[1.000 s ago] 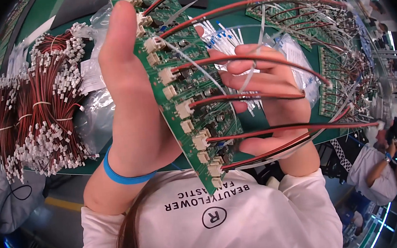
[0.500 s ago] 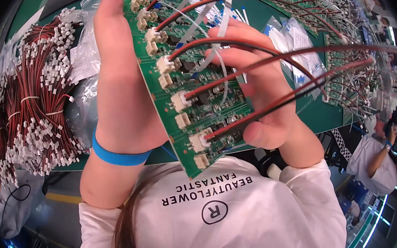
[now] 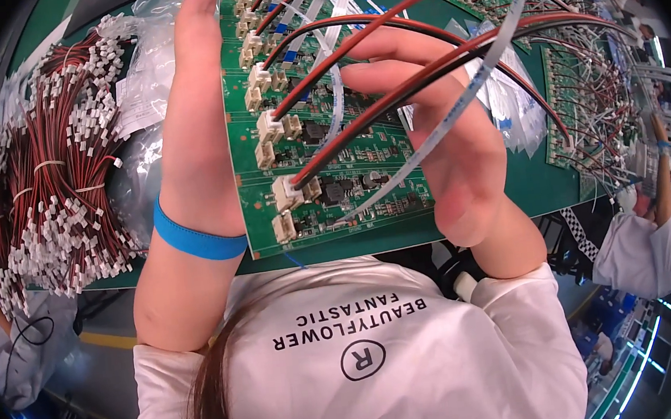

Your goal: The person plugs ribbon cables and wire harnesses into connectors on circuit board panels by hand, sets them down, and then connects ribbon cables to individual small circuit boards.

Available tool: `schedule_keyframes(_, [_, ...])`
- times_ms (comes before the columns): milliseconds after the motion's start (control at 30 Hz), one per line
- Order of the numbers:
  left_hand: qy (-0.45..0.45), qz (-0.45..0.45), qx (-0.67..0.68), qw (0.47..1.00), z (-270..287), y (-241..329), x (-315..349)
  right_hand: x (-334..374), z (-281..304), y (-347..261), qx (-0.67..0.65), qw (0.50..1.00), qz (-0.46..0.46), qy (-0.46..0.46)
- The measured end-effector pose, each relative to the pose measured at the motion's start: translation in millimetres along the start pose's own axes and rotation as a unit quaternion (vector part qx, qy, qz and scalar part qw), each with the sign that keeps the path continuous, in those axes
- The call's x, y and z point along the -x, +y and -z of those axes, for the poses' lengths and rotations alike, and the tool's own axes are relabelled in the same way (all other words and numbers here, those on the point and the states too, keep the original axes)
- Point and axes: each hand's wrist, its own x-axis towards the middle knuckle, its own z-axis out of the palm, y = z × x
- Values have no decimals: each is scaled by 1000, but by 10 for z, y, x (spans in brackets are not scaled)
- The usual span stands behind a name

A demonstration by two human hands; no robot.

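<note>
A large green circuit board (image 3: 273, 228) is raised before me, lined along its left side with cream connectors. My left hand (image 3: 201, 53) lies along the left edge and holds the board; its fingertips run out of view at the top. My right hand (image 3: 458, 141) clasps the right edge with curved fingers reaching over it, its thumb beside the near right corner. Red and black wires (image 3: 389, 95) arch from the connectors across the right hand. A white flat cable (image 3: 455, 109) also crosses in front of that hand, and other flat cables curl above the board.
Bundled red-black wires with white plugs (image 3: 47, 189) lie on the green table (image 3: 532, 190) at left, beside clear plastic bags (image 3: 142, 91). Bagged flat cables (image 3: 511, 104) lie at right, near several wired boards (image 3: 567, 98). A person (image 3: 642, 249) is at far right.
The board has moved up and turned, so its left edge stands nearly upright. Its wires and a flat cable have swung up to the right. My right thumb has shifted slightly right.
</note>
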Motion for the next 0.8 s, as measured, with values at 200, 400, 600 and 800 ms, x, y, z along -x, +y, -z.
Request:
schedule_keyframes(200, [2, 2, -12, 1000, -29, -75, 94, -17, 27, -144, -10, 999, 16, 32])
schedule_keyframes(400, [1, 6, -23, 1000, 27, -47, 123, -94, 17, -209, 18, 998, 51, 24])
schedule_keyframes(600, [-158, -27, 37, 986, 122, -112, 76, -129, -91, -217, -60, 997, 26, 38])
schedule_keyframes(800, [100, -4, -53, 994, -182, -24, 158, -64, -73, -185, -55, 997, 15, 45])
